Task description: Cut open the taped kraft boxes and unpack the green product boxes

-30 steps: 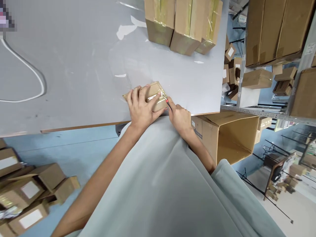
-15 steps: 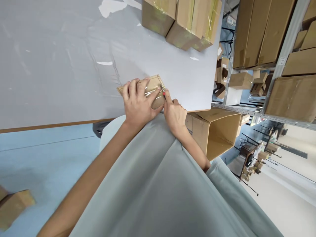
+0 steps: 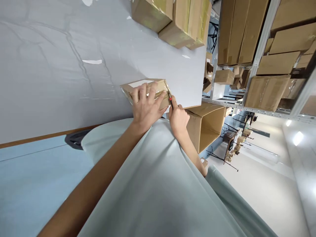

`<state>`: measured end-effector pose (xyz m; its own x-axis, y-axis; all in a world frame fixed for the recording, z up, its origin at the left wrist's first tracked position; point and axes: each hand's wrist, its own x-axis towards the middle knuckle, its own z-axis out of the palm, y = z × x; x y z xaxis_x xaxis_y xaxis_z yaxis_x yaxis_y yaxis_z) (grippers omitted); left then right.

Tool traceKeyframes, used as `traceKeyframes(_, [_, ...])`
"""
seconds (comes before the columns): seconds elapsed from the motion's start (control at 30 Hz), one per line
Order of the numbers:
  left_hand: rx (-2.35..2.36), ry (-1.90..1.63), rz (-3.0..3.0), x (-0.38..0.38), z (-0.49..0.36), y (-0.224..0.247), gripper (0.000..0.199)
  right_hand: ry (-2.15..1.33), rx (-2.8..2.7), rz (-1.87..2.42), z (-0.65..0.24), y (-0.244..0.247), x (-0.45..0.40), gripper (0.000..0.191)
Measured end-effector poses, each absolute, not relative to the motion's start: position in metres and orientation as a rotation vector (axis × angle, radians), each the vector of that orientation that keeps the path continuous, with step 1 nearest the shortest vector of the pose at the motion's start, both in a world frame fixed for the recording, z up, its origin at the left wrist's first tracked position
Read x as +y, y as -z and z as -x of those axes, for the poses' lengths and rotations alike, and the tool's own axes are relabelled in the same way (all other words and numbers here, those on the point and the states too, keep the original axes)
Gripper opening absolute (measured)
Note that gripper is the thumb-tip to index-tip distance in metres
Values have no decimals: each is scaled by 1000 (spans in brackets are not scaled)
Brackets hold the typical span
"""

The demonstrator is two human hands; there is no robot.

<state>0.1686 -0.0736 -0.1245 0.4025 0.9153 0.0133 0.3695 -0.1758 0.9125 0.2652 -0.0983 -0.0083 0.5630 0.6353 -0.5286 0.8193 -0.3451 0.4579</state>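
Observation:
A small taped cardboard box [image 3: 161, 85] with a white label lies near the front edge of the grey-white table. Across its top my left hand [image 3: 146, 105] lies with fingers spread, pressing on the box. My right hand [image 3: 178, 117] is closed around a thin black and red cutting tool [image 3: 170, 99]. The tool's tip touches the taped right end of the box. Clear tape shines beside my left fingertips. My right palm and some of its fingers are hidden.
Several taped boxes [image 3: 179, 28] stand at the table's far side. An open, large carton [image 3: 209, 126] sits beyond the table's right edge. Shelving [image 3: 263, 42] filled with cartons rises on the right. White scraps [image 3: 92, 62] lie on the table [image 3: 49, 82].
The box is tilted differently, and its white label now shows. The tool in my right hand is more visible. The whole view has shifted.

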Motion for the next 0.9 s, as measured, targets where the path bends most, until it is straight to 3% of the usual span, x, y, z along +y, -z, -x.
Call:
traceKeyframes(0.47, [933,-688,-1770,-71,-162,121,74,407,965,-2293,-254,-13,-129,60])
traceKeyframes(0.63, [970,-717,-1752,-67,-155,118,65,467,1173,-2495,-281,-14,-155,55])
traceKeyframes(0.73, [1003,-722,-1787,-66,-142,124,62,499,1250,-2715,-320,12,-163,51])
traceKeyframes(0.9, [1180,-645,-1911,-78,-81,142,68,1325,1114,-2957,-372,99,-123,39])
